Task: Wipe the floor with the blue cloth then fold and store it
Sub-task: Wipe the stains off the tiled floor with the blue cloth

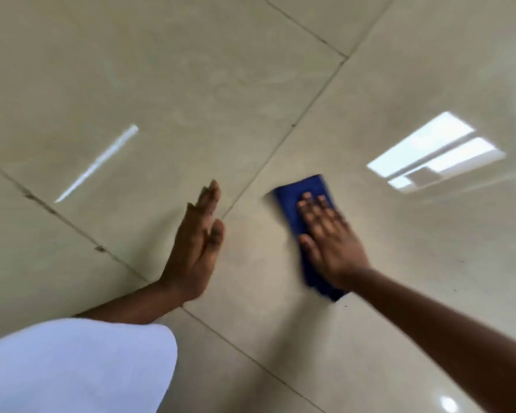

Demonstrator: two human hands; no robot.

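The blue cloth [295, 201] lies folded into a long strip on the glossy beige tile floor [191, 84], just right of centre. My right hand [329, 239] presses flat on top of it with fingers spread, covering its middle; the cloth shows beyond the fingertips and below the wrist. The cloth's edges are blurred. My left hand [198, 242] is held edge-on to the left of the cloth, fingers straight and together, holding nothing. Whether it touches the floor I cannot tell.
Dark grout lines [283, 138] cross the tiles diagonally. The floor reflects a window [435, 153] at the right and a light strip [99, 162] at the left. A white sleeve or garment [72, 368] fills the lower left corner.
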